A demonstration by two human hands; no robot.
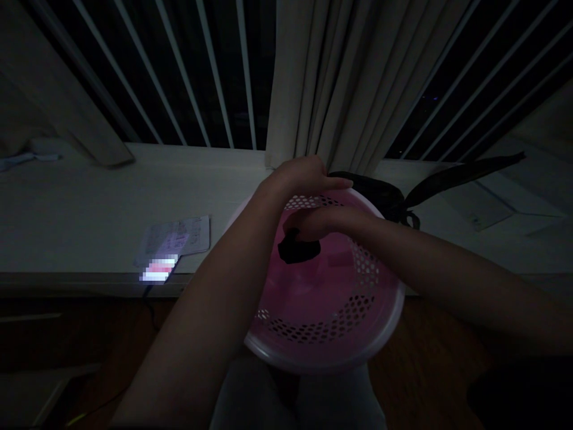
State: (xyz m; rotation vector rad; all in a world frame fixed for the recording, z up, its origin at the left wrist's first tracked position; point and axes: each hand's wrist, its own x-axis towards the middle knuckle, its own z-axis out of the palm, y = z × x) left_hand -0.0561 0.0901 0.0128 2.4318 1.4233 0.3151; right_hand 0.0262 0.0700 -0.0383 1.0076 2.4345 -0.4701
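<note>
A pink round plastic basket (308,298), its wall pierced with rows of holes, is in front of the window ledge and above my legs. My left hand (302,173) grips its far rim, with one finger stretched along the edge and the others hidden behind. Inside the basket, my right hand (308,224) holds a small black cloth item (298,248); its exact kind cannot be made out in the dim light. The cloth hangs down near the basket's bottom.
On the white ledge (80,209) lie printed papers (197,233) with a lit phone (161,269) and its cable at the edge. A black bag (380,191) with a strap sits behind the basket. Curtains (322,77) and window bars rise beyond.
</note>
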